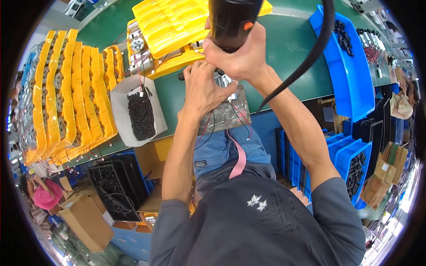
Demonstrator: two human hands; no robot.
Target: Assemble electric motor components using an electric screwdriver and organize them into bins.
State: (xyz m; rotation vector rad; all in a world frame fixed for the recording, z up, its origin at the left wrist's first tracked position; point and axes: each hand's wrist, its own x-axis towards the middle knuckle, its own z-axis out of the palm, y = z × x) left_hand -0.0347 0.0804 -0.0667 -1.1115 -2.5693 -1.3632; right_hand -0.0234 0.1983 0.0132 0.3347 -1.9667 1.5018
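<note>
My right hand [244,57] is wrapped round a black power screwdriver [233,26] with an orange button, held upright over the bench. Just left of it, my left hand [202,86] grips a small silver motor [223,81], thumb along its near side. The screwdriver's tip is hidden behind my hands, so I cannot tell whether it touches the motor. A worn grey metal plate [228,117] lies under the motor at the bench's near edge. Thin red and black wires [213,116] trail from there over the plate towards my lap.
A white box [122,108] of small black parts stands left of my hands. Beyond are yellow trays [171,26] with motors; more are stacked [66,97] far left. A blue bin [350,80] sits at the right. The screwdriver's black cable [306,62] loops over my right forearm.
</note>
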